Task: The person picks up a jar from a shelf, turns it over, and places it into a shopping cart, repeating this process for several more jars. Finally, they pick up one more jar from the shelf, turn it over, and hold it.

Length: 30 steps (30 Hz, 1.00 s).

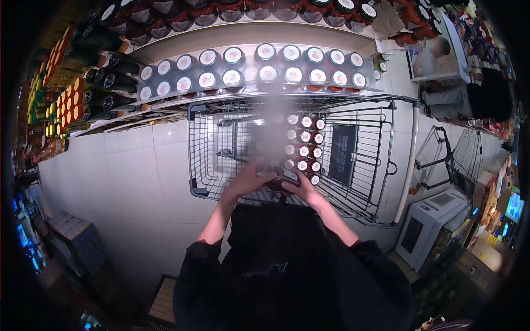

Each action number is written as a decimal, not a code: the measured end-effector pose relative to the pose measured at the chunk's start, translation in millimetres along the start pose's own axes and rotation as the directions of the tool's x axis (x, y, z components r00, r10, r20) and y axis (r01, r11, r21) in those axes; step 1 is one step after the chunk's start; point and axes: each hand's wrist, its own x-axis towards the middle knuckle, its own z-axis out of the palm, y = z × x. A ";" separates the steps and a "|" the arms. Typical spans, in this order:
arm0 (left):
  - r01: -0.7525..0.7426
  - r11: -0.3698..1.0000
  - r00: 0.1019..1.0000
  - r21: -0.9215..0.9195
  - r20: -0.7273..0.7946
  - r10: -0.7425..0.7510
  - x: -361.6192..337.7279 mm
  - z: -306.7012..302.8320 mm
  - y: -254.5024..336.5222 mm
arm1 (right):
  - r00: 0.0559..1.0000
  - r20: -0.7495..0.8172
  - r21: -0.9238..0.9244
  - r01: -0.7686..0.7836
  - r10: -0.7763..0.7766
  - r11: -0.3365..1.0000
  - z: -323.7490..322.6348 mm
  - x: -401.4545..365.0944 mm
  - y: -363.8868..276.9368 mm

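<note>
Jar (276, 185), dark and rounded, sits clasped between left hand (249, 180) and right hand (304, 188); metal-wire cart (199, 192) holds white-lidded jars (304, 150)

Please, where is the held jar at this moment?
In the head view, the held jar is just below centre, between left grip and right grip, by the white-lidded jars in the cart.

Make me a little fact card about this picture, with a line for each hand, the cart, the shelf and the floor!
Left hand: holding a jar
Right hand: holding the same jar
Cart: wire, with rows of white-lidded jars inside
Shelf: more jars with pale lids, just beyond the cart
Floor: pale tiles
Hard to see: part of the picture's middle, which is hazy
</note>
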 end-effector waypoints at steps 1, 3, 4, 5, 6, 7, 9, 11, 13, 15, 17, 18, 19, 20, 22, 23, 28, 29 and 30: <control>0.012 1.000 1.000 0.007 0.006 -0.012 4.0 0.1 -10.3 | 1.000 -0.002 0.014 -0.005 0.005 1.000 -2.6 8.3 0.0; -0.010 0.996 0.993 0.087 -0.118 0.020 11.7 -1.1 -23.0 | 0.996 0.080 0.013 0.039 -0.040 0.999 -9.0 31.4 11.7; 0.076 0.979 0.982 0.187 -0.184 -0.041 12.7 0.7 -9.1 | 0.986 0.060 0.022 0.154 -0.155 0.988 -10.1 45.0 25.8; 0.087 0.977 0.982 0.195 -0.181 -0.051 21.1 -1.2 -15.5 | 0.987 0.058 0.036 0.150 -0.152 0.988 -11.3 63.4 39.3; -0.051 0.904 0.948 0.425 -0.263 0.177 31.7 -3.2 -29.4 | 0.967 0.030 -0.094 0.255 -0.253 0.962 -12.0 82.2 52.2; -0.150 0.756 0.868 0.637 -0.280 0.409 38.0 -2.9 -30.5 | 0.935 0.016 -0.228 0.347 -0.353 0.910 -10.0 94.0 53.7; -0.021 0.820 0.902 0.572 -0.343 0.263 56.1 -6.1 -30.8 | 0.914 -0.024 -0.207 0.392 -0.405 0.897 2.6 113.6 46.2; -0.097 0.797 0.843 0.597 -0.376 0.385 76.0 -12.9 -38.5 | 0.882 -0.030 -0.258 0.448 -0.471 0.856 11.3 119.3 17.1; -0.115 0.740 0.818 0.663 -0.360 0.449 99.7 -23.3 -46.6 | 0.872 -0.002 -0.287 0.469 -0.490 0.836 8.2 156.6 24.6; -0.137 0.675 0.795 0.725 -0.326 0.512 114.5 -32.1 -49.6 | 0.773 -0.034 -0.383 0.575 -0.633 0.723 4.3 182.0 26.0; -0.200 0.694 0.756 0.691 -0.342 0.559 125.4 -35.9 -48.7 | 0.742 -0.069 -0.370 0.602 -0.667 0.708 -0.8 191.0 24.7; -0.202 0.692 0.758 0.693 -0.337 0.559 133.2 -38.0 -52.6 | 0.737 0.020 -0.507 0.589 -0.675 0.629 -7.3 197.0 26.1; -0.164 0.693 0.775 0.702 -0.343 0.531 141.3 -40.3 -57.8 | 0.737 0.111 -0.627 0.573 -0.667 0.528 -11.5 204.4 27.2; -0.125 0.693 0.790 0.710 -0.352 0.503 149.2 -43.0 -62.3 | 0.736 0.110 -0.625 0.574 -0.668 0.530 -14.4 214.6 27.1; -0.125 0.657 0.786 0.743 -0.330 0.523 168.1 -50.6 -80.0 | 0.933 0.132 -0.566 0.349 -0.336 0.747 -20.8 240.3 36.1; -0.129 0.622 0.782 0.772 -0.306 0.542 177.1 -52.9 -88.8 | 0.933 0.130 -0.564 0.348 -0.336 0.749 -21.0 251.5 46.0; -0.036 0.700 0.884 0.713 -0.303 0.355 196.3 -45.3 -93.3 | 0.925 -0.031 -0.273 0.356 -0.378 0.894 -36.3 280.4 62.8; -0.045 0.718 0.881 0.694 -0.312 0.356 198.0 -43.7 -93.8 | 0.925 -0.035 -0.268 0.357 -0.379 0.895 -37.1 280.9 58.7; 0.111 0.804 0.937 0.584 -0.331 0.111 196.0 -41.1 -81.8 | 0.907 -0.066 -0.232 0.391 -0.416 0.891 -37.8 282.2 60.0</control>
